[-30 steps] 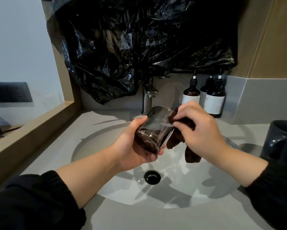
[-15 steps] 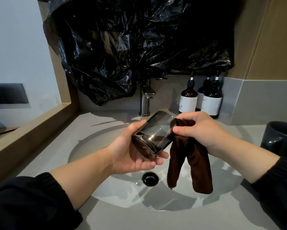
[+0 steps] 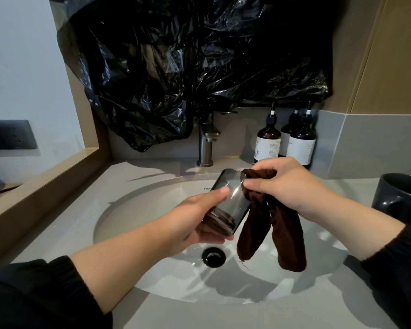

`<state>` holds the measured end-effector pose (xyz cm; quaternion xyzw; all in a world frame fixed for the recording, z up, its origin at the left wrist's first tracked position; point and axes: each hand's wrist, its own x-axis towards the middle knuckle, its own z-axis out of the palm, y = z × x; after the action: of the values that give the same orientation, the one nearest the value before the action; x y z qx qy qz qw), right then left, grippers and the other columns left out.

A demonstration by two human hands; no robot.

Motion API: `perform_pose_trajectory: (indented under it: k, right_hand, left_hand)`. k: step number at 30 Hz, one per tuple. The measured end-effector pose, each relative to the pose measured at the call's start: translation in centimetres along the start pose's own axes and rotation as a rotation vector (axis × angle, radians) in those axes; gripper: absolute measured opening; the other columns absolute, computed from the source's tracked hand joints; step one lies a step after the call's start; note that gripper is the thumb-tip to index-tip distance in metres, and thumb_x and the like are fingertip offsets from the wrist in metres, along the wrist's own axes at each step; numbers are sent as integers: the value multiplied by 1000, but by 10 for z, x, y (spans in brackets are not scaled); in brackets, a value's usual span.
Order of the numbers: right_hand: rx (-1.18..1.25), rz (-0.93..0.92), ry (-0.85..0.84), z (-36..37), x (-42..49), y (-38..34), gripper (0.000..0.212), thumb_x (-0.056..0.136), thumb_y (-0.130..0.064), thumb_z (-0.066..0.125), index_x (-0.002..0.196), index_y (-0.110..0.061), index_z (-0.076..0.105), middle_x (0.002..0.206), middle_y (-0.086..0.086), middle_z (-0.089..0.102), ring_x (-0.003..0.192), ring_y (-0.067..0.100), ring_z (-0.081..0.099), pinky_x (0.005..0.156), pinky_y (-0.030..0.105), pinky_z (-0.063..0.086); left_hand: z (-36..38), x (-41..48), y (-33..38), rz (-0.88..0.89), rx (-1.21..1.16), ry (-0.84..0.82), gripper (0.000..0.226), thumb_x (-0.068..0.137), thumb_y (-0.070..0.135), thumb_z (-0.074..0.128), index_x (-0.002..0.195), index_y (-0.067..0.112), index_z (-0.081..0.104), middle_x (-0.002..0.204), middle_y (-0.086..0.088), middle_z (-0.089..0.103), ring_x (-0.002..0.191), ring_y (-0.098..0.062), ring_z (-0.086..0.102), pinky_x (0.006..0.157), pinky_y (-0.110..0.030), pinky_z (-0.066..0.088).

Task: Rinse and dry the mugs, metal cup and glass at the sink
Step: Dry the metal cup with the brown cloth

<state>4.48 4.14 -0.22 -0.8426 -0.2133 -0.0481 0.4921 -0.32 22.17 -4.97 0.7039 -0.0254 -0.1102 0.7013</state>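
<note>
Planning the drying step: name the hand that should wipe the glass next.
Right. The right hand pinches the cloth at the rim of the glass; the left hand grips it over the sink.

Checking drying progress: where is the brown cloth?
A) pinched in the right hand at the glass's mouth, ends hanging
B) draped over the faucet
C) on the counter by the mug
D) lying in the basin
A: the right hand pinches the cloth at the mouth of the glass, which the left hand holds above the sink; two ends hang free.
</note>
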Motion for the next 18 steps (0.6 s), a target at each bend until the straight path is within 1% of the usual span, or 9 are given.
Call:
perform_pose_trajectory:
  k: [2,4,5,7,8,10,13,16,18]
  right_hand:
    - [-20,-57,128,1,1,0,10,84,-27,69,75,-23,71,69,-11,66,61,-5,59,60,5,42]
    - [-84,-143,225,5,0,2,17,89,-32,61,74,-29,68,77,-15,65,73,-7,58,64,1,38]
    - [-142,-207,246,10,-2,5,18,91,-29,58,77,-27,69,84,-13,63,81,-5,57,70,1,37]
    - [-312,-363,281,23,-7,10,16,93,-21,56,93,-17,71,96,-7,56,87,1,51,78,2,34]
    - [-405,-452,317,28,-10,12,20,92,-20,55,101,-11,71,98,-5,53,86,4,49,79,6,36]
    - [-533,-638,344,34,-13,15,28,91,-19,53,107,-3,69,98,3,53,88,14,50,78,17,41]
    - [-590,-843,255,41,-19,14,27,92,-15,51,108,0,67,97,10,56,86,25,54,70,36,49]
    - [-586,-961,136,42,-22,15,24,91,-11,53,107,0,68,95,12,58,83,28,54,64,39,48]
    - [-577,-969,143,37,-17,17,23,90,-10,55,106,0,69,95,12,60,84,27,55,65,39,48]
  left_hand:
    - [0,2,-1,-3,-51,16,51,80,54,58,115,18,60,87,-15,73,80,-32,71,75,-37,55]
    - [1,3,-2,-13,-74,32,61,73,58,59,117,16,59,82,-12,73,76,-29,71,70,-34,52]
    - [1,3,-2,-15,-89,44,68,69,59,61,119,14,57,80,-12,72,74,-29,70,68,-33,50]
    - [1,3,-2,-26,-138,71,74,65,60,63,121,12,57,81,-13,71,72,-30,68,63,-32,48]
    - [1,3,-2,-33,-166,81,73,65,60,63,119,11,58,82,-14,70,72,-30,68,62,-31,48]
    - [1,2,-1,-22,-223,69,69,67,61,60,114,10,62,84,-14,69,71,-30,65,59,-30,46]
    - [2,2,-1,32,-250,53,55,79,62,51,102,14,66,78,-8,67,65,-21,63,57,-26,46]
    - [2,2,-2,47,-254,75,51,88,61,43,92,16,65,67,-1,64,57,-13,62,57,-24,46]
    - [3,2,-1,53,-248,69,54,84,63,46,99,14,66,73,-4,65,63,-18,62,55,-24,46]
